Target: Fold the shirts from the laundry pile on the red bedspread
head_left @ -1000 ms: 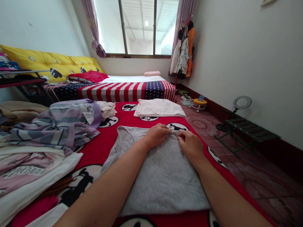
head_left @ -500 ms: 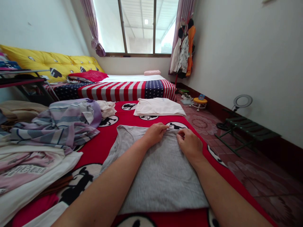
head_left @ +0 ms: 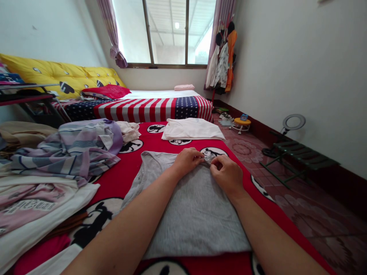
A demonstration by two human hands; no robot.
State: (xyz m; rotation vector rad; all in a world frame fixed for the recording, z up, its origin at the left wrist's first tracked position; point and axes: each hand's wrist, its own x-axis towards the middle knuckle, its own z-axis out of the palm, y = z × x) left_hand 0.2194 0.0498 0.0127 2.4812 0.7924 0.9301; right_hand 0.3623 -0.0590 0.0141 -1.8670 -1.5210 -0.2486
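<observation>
A grey T-shirt [head_left: 195,214] lies spread on the red blanket [head_left: 132,168], which has black-and-white round figures. At the shirt's far edge, my left hand [head_left: 187,162] is closed with its fingertips pinching the cloth. Just to the right, my right hand [head_left: 228,173] pinches the same edge between thumb and fingers, and a small fold of grey cloth bunches up between the two hands. My forearms cover parts of the shirt's sides. Beyond the hands, a folded white garment [head_left: 192,129] rests flat on the blanket.
Rumpled clothes pile up on the left, among them a striped purple shirt [head_left: 71,149] and a white-and-pink garment [head_left: 37,202]. Past the blanket stands a bed [head_left: 149,110] with a flag-patterned cover. A dark green folding stool [head_left: 304,154] and a yellow stool [head_left: 242,122] stand on the right.
My right hand has moved slightly left, closer to my left hand. The shirt's far edge has bunched up between them.
</observation>
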